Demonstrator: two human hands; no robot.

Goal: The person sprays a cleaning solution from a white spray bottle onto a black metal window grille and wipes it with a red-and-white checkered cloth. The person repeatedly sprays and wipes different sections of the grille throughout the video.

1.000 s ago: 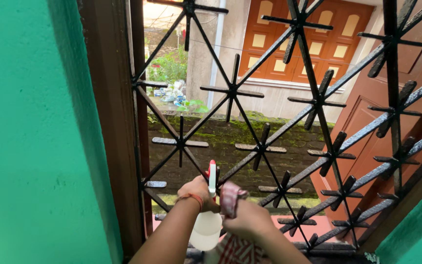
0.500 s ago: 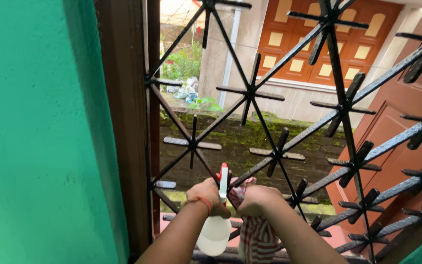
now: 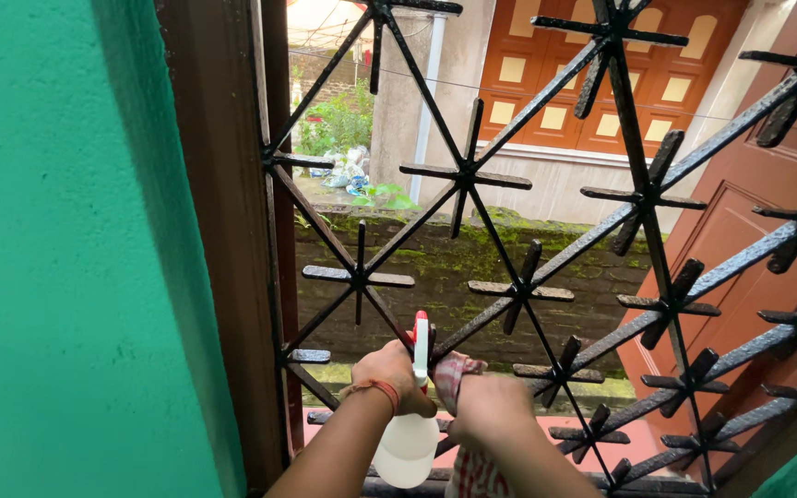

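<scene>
Head view — green wall (image 3: 57, 277), black window grille (image 3: 509, 231)

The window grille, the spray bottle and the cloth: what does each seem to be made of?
Window grille: likely iron, dark glossy paint, rough pitted surface.
Spray bottle in the left hand: translucent white plastic, red trigger.
Cloth in the right hand: soft woven fabric, red-and-white check.

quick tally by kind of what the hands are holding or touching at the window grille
spray bottle: 1, in the left hand
checked cloth: 1, in the right hand
iron grille: 1, cloth pressed on a bar
total: 3
</scene>
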